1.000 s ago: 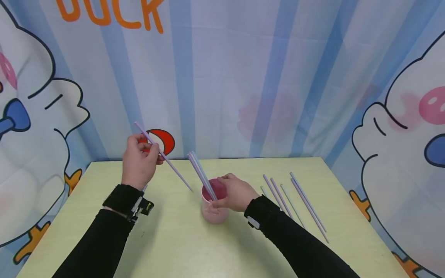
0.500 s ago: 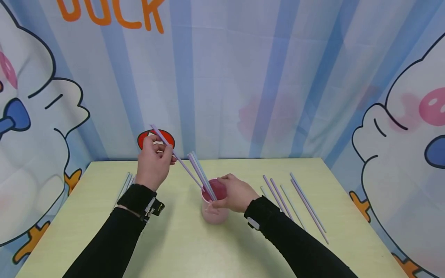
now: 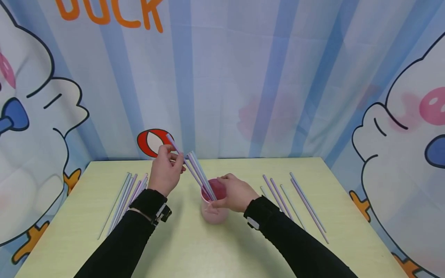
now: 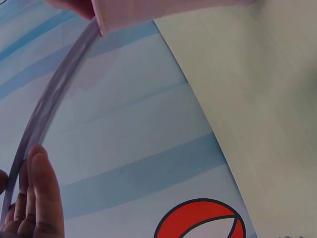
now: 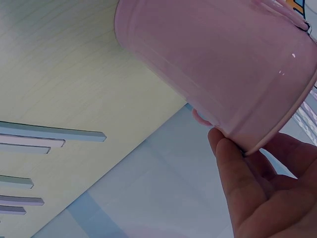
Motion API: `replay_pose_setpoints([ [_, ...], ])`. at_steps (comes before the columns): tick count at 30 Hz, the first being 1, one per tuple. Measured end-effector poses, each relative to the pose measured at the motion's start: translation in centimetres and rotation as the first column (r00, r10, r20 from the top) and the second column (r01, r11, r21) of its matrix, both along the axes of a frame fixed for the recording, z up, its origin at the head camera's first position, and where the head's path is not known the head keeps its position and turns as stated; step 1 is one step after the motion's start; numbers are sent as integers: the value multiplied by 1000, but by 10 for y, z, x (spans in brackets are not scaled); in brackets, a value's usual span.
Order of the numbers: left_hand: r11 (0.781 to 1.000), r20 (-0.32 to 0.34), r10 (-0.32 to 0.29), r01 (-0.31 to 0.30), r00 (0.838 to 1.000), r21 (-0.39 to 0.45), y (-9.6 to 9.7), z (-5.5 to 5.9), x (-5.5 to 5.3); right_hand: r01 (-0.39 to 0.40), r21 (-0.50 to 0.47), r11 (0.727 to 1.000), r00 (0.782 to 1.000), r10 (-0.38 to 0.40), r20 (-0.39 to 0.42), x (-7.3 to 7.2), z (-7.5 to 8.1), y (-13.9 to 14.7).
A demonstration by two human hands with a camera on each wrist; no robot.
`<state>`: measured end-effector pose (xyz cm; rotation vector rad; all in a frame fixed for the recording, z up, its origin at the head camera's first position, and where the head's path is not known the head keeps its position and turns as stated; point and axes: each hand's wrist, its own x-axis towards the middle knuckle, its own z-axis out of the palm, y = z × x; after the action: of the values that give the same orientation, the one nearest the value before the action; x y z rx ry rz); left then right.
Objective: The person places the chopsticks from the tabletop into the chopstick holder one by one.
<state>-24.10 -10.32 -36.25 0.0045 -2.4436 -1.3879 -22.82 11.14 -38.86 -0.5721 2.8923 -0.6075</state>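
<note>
In the head view a pink cup (image 3: 214,217) stands mid-table, tilted sticks (image 3: 200,170) leaning out at its left. My right hand (image 3: 240,194) grips its right side near the rim. The right wrist view has the fingers pinching the edge of the cup (image 5: 213,59), near a small pink loop (image 5: 200,119). A long thin purple stick (image 3: 171,139) is pinched between my left hand's (image 3: 165,172) thumb and fingers. It slants down to the right, its lower end at the cup's rim beside the bundle. In the left wrist view this stick (image 4: 55,94) reaches up toward the cup.
Several pastel sticks (image 3: 122,199) lie on the table's left side, partly behind the left forearm. More sticks (image 3: 309,208) lie on the right, some partly covered by the right sleeve. A striped curtain (image 3: 226,77) hangs behind the table's (image 3: 194,255) far edge.
My left hand has moved right and slightly down, bringing the purple stick's lower end to the cup. Sticks on the left have come into sight. The right hand and cup have stayed put.
</note>
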Motion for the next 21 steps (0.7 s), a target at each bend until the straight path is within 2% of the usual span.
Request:
replay_pose_setpoints([
  [8,999,52,-7,9,999,-38,8,-15,-1,7,4,1000,1000,-7,4,0,0,0],
  [17,995,114,-2,13,994,-100,15,-25,2,17,21,1000,1000,-17,7,0,2,-1],
  [21,994,121,-24,37,992,-104,16,-29,2,11,3,1000,1000,-11,6,0,1,-1],
])
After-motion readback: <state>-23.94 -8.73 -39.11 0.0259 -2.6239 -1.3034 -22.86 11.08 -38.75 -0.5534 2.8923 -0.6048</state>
